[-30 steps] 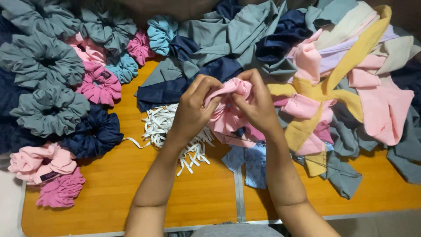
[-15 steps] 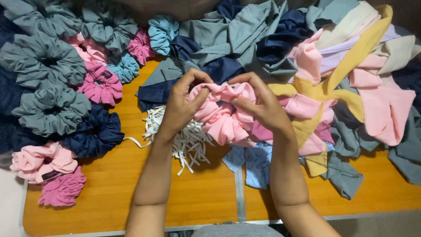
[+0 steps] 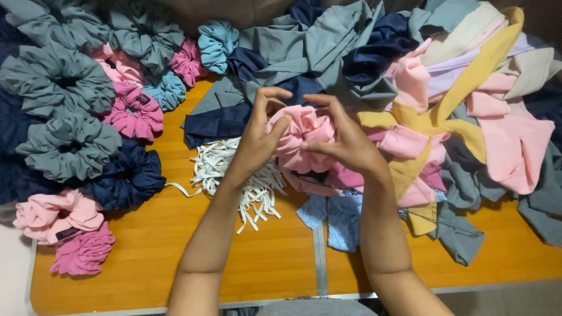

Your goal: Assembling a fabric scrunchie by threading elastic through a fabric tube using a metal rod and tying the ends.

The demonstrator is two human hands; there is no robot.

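Both my hands hold a bunched light pink fabric scrunchie (image 3: 304, 136) above the middle of the wooden table (image 3: 134, 257). My left hand (image 3: 260, 137) pinches its left side, thumb and fingers curled over the gathers. My right hand (image 3: 345, 140) grips the right side, with the fingers pressed into the folds. Just under my left wrist lies a heap of white elastic strips (image 3: 228, 169).
Finished scrunchies in grey (image 3: 67, 146), navy (image 3: 126, 175), magenta (image 3: 134, 111), light blue (image 3: 216, 41) and pink (image 3: 55, 213) crowd the left side. Loose fabric pieces in grey, navy, pink and mustard (image 3: 456, 111) cover the back and right. A light blue piece (image 3: 336, 213) lies near my right forearm.
The pink scrunchie was stretched wider between my hands half a second ago; now it is bunched into a rounder ball and my hands sit closer together.
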